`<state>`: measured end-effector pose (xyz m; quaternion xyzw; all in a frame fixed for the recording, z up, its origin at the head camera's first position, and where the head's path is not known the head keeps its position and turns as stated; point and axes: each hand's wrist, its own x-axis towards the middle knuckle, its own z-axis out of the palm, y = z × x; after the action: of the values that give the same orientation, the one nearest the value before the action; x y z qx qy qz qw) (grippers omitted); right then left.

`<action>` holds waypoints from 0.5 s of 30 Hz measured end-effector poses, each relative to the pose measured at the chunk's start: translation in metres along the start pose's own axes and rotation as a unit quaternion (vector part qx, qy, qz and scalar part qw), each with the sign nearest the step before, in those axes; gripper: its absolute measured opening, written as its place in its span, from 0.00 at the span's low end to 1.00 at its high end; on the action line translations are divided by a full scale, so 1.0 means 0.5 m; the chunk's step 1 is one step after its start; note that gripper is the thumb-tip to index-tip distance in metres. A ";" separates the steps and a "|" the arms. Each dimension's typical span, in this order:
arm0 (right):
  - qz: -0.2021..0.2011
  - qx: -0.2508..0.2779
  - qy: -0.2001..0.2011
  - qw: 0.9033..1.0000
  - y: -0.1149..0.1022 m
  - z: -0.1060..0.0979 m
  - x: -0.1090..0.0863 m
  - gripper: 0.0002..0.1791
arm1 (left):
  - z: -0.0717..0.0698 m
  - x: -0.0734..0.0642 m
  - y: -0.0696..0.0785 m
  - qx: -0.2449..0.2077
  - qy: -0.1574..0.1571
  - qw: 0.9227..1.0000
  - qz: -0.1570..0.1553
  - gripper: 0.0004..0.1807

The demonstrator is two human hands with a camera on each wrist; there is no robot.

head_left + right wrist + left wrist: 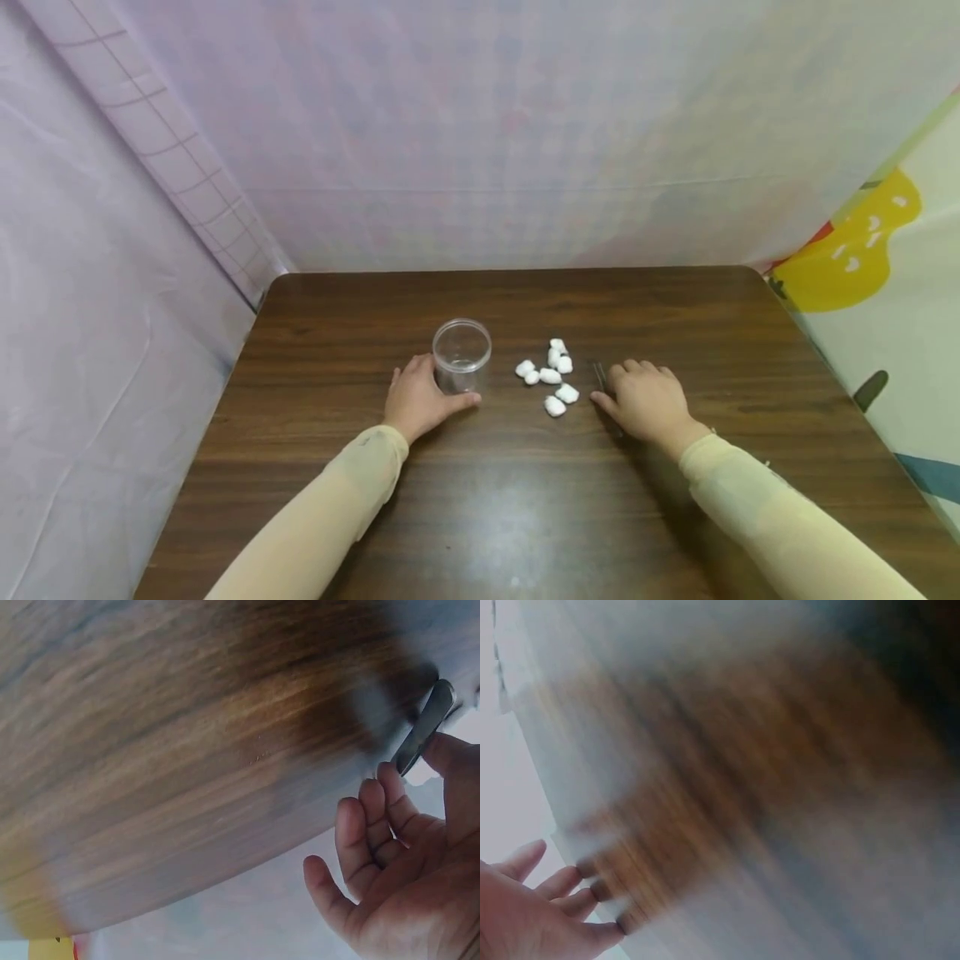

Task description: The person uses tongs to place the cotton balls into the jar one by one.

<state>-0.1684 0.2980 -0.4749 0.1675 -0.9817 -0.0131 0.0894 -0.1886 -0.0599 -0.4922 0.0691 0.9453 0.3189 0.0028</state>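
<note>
A clear round plastic jar (461, 360) stands upright on the brown table, its mouth facing up. My left hand (422, 402) is wrapped about its lower left side, thumb across the front. In the left wrist view that hand (544, 907) shows with its fingertips near the tabletop, but I cannot make out the jar there. Several white cotton balls (550, 376) lie in a loose cluster between the jar and my right hand (647, 400). This hand pinches metal tweezers (426, 726) between thumb and fingers, low over the table; the palm hides part of them in the head view.
The dark wood-grain table (495, 508) ends at a far edge before a pale hanging cloth (487, 167). Another pale cloth (82, 333) hangs along the left side. To the right is a patterned cloth with a yellow shape (840, 262).
</note>
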 end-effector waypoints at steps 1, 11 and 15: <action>0.001 0.000 0.002 1.000 -0.001 0.000 0.000 0.23 | -0.001 0.000 0.001 0.000 -0.002 1.000 0.001 0.54; 0.013 0.015 0.016 1.000 -0.008 -0.004 0.001 0.16 | -0.004 -0.001 0.000 0.000 -0.001 1.000 0.004 0.53; 0.027 0.026 0.021 0.999 -0.005 -0.009 -0.001 0.16 | -0.005 -0.003 0.000 0.004 -0.002 1.000 0.004 0.53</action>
<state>-0.1664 0.2958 -0.4709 0.1430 -0.9839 0.0187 0.1059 -0.1875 -0.0613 -0.4903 0.0737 0.9461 0.3155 0.0026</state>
